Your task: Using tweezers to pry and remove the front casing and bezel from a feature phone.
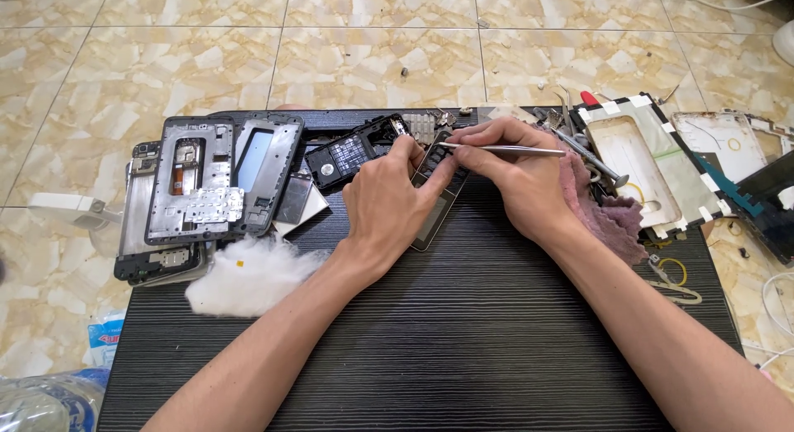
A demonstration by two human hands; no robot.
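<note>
A small dark keypad phone (438,202) lies tilted on a black wood-grain board (463,341). My left hand (389,204) rests over it and pins it down with thumb and fingers. My right hand (513,175) pinches a thin metal pair of tweezers (517,150), whose tip points left at the phone's upper end by my left fingertips. Both forearms reach in from the bottom edge.
Stacked phone frames (211,180) and a black phone shell (351,155) lie at the left and middle. White cotton wool (248,275) sits near the left arm. A mauve cloth (608,217), taped panels (641,159) and loose tools crowd the right. Marble floor tiles surround the board.
</note>
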